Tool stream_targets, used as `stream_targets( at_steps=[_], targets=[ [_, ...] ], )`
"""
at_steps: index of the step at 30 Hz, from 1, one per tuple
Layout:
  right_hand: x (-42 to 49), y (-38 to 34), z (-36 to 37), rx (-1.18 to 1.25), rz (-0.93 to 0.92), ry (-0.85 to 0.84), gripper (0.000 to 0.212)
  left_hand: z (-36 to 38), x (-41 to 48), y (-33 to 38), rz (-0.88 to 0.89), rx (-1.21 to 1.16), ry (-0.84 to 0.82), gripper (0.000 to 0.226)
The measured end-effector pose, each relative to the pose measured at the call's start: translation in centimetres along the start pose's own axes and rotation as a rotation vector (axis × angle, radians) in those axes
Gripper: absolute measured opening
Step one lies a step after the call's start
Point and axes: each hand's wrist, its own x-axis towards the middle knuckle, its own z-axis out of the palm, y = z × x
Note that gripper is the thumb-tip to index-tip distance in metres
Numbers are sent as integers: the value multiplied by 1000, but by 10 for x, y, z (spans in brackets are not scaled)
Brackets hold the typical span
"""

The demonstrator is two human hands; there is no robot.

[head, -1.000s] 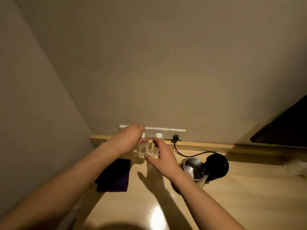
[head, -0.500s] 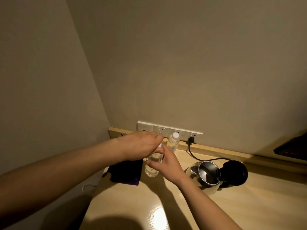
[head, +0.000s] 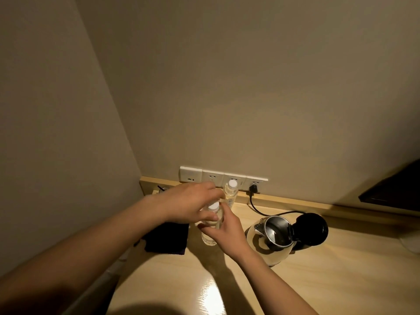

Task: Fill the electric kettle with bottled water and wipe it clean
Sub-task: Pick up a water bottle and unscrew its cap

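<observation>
A clear water bottle with a white cap stands on the wooden counter. My right hand grips its body from the right. My left hand curls over the top, fingers around the capped neck. A second capped bottle stands behind, against the wall ledge. To the right sits the glass electric kettle, its black lid flipped open. A dark cloth lies left of the held bottle.
A white socket strip runs along the wall; the kettle's black cord is plugged into its right end. The left wall closes off the corner. A dark object juts in at the right edge.
The bottle has come forward from the ledge to the counter in front of the cloth. My right hand now wraps its body; my left stays over the cap. The view shifted left.
</observation>
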Motion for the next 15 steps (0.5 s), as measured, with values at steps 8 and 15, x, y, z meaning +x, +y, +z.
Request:
stream_targets(
  at_steps=[8,15],
  targets=[
    [-2,-1,2,-23,13,33,50,5,7,-6,133,141,60,29],
    [-4,3,1,-25,14,45,54,9,7,-5,78,54,107,71]
  ],
)
